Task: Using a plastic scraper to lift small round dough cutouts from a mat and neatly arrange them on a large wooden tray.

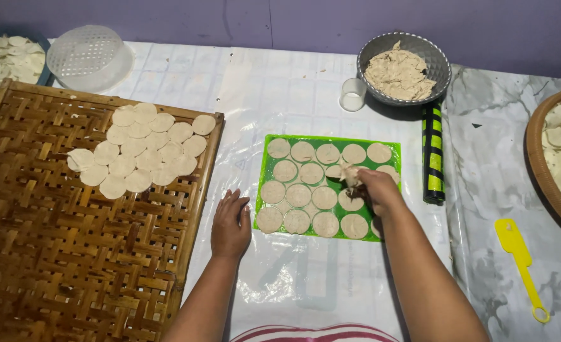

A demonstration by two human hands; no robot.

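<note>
**Dough scrap lifted off the green mat**

Head view: The right hand [379,190] sits over the 3 o'clock side of the green mat [328,140], fingers pinched together on a ragged scrap of dough [351,173] held just above the cut dough rounds [299,195]. These rounds lie in rows across the mat, some touching. The left hand [231,223] rests flat and spread on the plastic-covered surface [280,88], just beside the mat's 9 o'clock edge, holding nothing.

At 9 o'clock a woven bamboo tray [52,253] carries a cluster of overlapping rounds [142,149] near its far end. At 12 o'clock stand a small clear cup [352,94] and a grey bowl of dough scraps [404,69]. A green-and-black roller [433,155] lies at 3 o'clock, a yellow scraper [519,263] beyond it at 4 o'clock.
</note>
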